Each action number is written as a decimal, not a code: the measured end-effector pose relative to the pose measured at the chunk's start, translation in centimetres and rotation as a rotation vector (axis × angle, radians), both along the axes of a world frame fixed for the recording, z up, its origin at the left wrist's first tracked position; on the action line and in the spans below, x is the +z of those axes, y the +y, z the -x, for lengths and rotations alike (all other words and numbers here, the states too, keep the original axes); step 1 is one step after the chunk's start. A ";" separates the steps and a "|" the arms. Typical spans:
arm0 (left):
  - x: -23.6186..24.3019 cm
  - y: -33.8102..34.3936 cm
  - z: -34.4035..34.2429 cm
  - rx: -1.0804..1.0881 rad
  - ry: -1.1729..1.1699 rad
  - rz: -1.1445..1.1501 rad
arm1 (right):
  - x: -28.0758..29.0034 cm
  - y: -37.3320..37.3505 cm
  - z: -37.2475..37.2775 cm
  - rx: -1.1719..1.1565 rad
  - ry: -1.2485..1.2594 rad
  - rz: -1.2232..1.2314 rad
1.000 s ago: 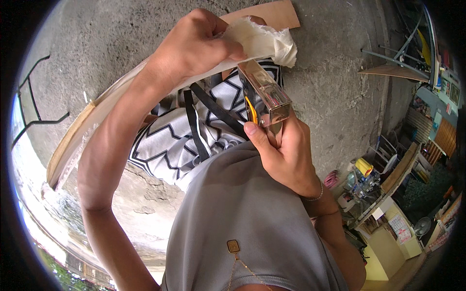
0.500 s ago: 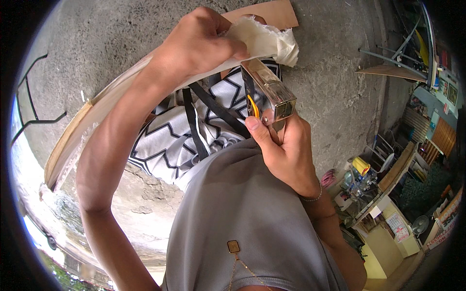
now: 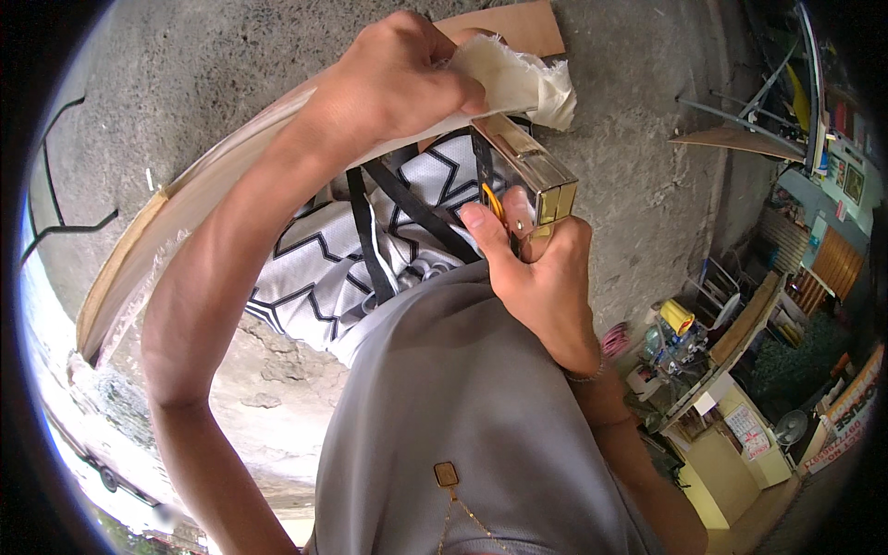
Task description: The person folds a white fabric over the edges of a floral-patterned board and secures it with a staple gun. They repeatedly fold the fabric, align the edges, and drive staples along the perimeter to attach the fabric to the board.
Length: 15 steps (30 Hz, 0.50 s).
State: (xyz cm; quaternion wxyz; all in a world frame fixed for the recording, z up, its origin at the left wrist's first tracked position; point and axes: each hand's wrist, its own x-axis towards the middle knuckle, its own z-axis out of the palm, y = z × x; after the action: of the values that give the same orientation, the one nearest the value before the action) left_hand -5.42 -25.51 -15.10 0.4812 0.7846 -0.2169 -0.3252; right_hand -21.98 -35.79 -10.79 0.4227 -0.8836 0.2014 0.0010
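My left hand [image 3: 398,88] is closed on the frayed edge of a cream cloth [image 3: 509,79], which is folded over a long strip with a pale wooden edge [image 3: 120,264]. Just right of it, a shiny chrome staple gun [image 3: 532,162] with a yellow part on its side has its far end against the cloth's edge. My right hand [image 3: 546,287] holds the staple gun from below, fingers wrapped behind it and mostly hidden, the thumb lifted off to the left. The strip runs under my left forearm across my lap, over white patterned shorts [image 3: 319,268] with black straps.
A flat brown board [image 3: 518,26] lies on the concrete floor beyond my hands. Thin black metal rods [image 3: 55,185] stand at the left. Along the right are a metal-legged rack [image 3: 740,116], a yellow container [image 3: 677,317], a cluttered bench and a fan [image 3: 791,427].
My right thumb has lifted away from the staple gun's side. Both hands, the cloth and the staple gun have shifted slightly right in view, and the background has shifted a little too.
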 end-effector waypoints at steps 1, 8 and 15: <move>-0.3 -0.1 0.1 0.033 -0.023 -0.034 | -0.4 0.1 0.1 -0.007 -0.021 -0.001; -1.3 -0.1 0.0 0.032 -0.048 -0.030 | -0.7 -0.3 0.8 0.025 -0.030 0.019; -2.0 0.0 -0.7 0.054 0.045 -0.073 | 6.1 -3.9 2.6 -0.169 0.168 -0.314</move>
State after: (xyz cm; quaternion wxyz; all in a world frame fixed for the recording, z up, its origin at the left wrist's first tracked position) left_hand -4.75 -25.46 -17.05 0.4655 0.7997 -0.1730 -0.3375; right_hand -24.58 -39.73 -4.65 0.5354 -0.7836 0.3071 0.0707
